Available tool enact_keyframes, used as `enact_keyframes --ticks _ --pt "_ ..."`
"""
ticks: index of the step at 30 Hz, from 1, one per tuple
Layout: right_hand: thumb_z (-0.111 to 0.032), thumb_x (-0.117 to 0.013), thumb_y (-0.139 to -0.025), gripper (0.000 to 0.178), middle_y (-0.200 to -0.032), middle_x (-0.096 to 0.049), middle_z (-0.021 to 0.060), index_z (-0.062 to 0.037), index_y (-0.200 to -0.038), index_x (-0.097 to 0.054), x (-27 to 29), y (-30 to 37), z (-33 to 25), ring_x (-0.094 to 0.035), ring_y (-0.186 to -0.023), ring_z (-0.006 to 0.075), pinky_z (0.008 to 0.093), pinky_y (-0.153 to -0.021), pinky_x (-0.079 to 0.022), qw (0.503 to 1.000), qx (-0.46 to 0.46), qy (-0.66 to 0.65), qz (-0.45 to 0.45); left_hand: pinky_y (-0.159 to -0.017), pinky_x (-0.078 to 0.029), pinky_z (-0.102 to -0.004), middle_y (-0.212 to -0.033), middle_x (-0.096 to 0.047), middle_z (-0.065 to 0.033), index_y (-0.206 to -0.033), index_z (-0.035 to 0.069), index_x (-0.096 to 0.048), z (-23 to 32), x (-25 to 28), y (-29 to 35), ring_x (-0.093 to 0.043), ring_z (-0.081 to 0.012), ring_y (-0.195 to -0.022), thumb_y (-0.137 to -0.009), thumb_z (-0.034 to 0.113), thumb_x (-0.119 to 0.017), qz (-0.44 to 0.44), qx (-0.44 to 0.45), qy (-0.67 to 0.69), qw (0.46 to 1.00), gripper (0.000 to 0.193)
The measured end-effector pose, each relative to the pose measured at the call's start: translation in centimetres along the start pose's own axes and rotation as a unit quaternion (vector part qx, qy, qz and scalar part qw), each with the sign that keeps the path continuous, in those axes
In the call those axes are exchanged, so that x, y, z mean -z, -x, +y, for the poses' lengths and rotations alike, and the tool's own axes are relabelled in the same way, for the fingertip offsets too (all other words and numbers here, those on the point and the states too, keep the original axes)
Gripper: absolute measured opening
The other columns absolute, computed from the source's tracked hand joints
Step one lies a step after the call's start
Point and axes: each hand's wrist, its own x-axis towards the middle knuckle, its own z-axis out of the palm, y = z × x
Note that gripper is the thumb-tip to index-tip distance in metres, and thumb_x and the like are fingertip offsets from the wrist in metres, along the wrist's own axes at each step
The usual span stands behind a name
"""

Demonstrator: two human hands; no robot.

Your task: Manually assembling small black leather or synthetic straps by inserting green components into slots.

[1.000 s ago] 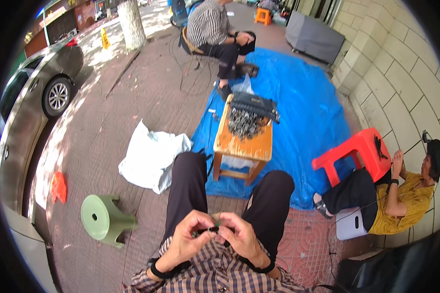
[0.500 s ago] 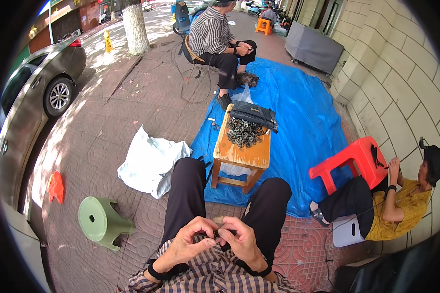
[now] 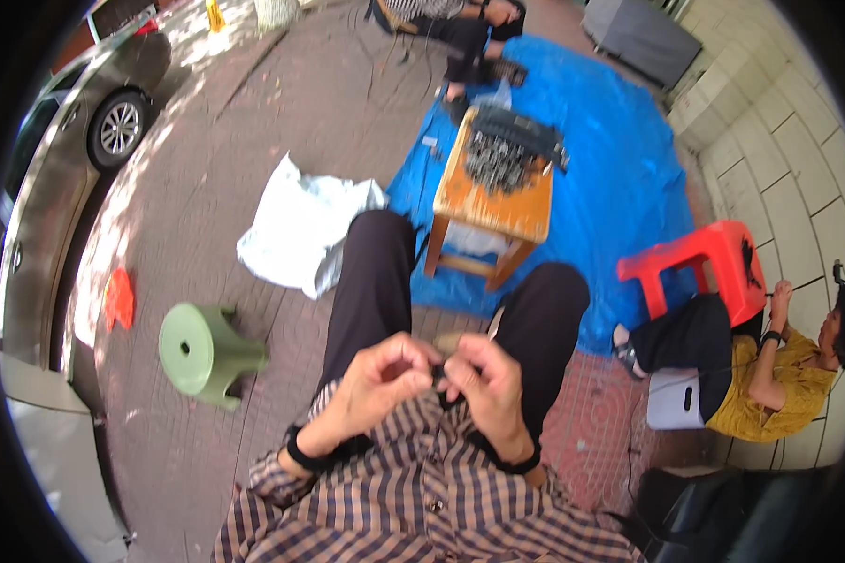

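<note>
Two hands meet over the lap: left hand and right hand pinch one small dark part between their fingertips. Ground is brick paving. Ahead of the hands, a wooden stool heaped with metal pieces stands on a blue tarp. Green stool well left; white bag ahead-left.

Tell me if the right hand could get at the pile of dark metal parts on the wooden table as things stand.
Probably yes, with a lean forward. The right hand is pinching a small dark piece together with the left hand, so it isn't free. The wooden table stands just past the knees, and nothing blocks the pile of metal parts.
</note>
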Motion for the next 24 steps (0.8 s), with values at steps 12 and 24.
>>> enact_keyframes --ticks 12,24 --pt "-0.009 -0.06 -0.089 0.022 -0.076 -0.062 0.0067 0.0033 -0.106 -0.053 0.7 -0.5 0.4 -0.054 -0.057 0.007 0.0187 -0.051 -0.044 0.997 0.062 -0.04 -0.011 -0.067 -0.04 -0.0183 -0.105 -0.057 -0.005 -0.09 0.003 -0.056 0.4 -0.5 -0.5 -0.045 -0.0027 -0.075 -0.089 0.022 -0.063 0.018 0.02 0.047 0.999 0.02" --pt "-0.008 -0.061 -0.089 0.014 -0.075 -0.062 0.0078 0.0035 -0.096 -0.055 0.1 0.2 -0.1 -0.057 -0.056 0.0085 0.0196 -0.051 -0.046 0.996 0.081 -0.017 -0.017 -0.066 -0.039 -0.0196 -0.097 -0.057 -0.0035 -0.091 0.005 -0.055 0.4 -0.5 -0.5 -0.045 -0.0036 -0.075 -0.088 0.023 -0.065 0.02 0.07 0.115 0.991 0.021"
